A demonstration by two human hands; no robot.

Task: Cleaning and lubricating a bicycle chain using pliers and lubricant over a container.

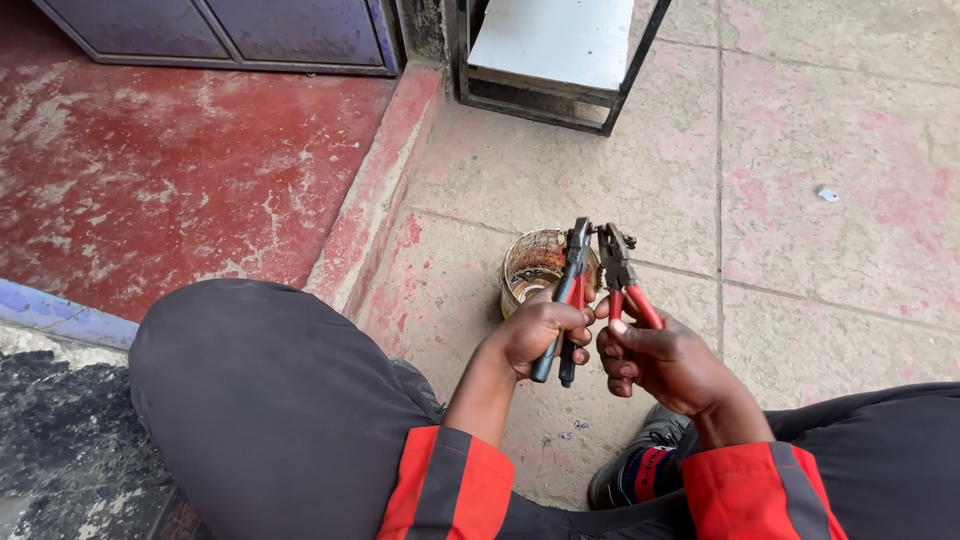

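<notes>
**A:** Where's this, outside? Pinkish worn concrete floor (800,150), with a raised red step (375,190) left of the little tin can (535,268).

**B:** Yep. Past the can there's a metal frame (560,60); right of it is open slab, just a small white scrap (827,194).

**A:** What's in the can?

**B:** Brownish and grimy inside; can't tell more.

**A:** And the hands?

**B:** Just above the can. Left hand (545,330) has a closed grip around pliers (570,295) with red-and-black handles. Right hand (660,360) is wrapped on red-handled pliers (622,275). Both noses meet on something tiny.
</notes>
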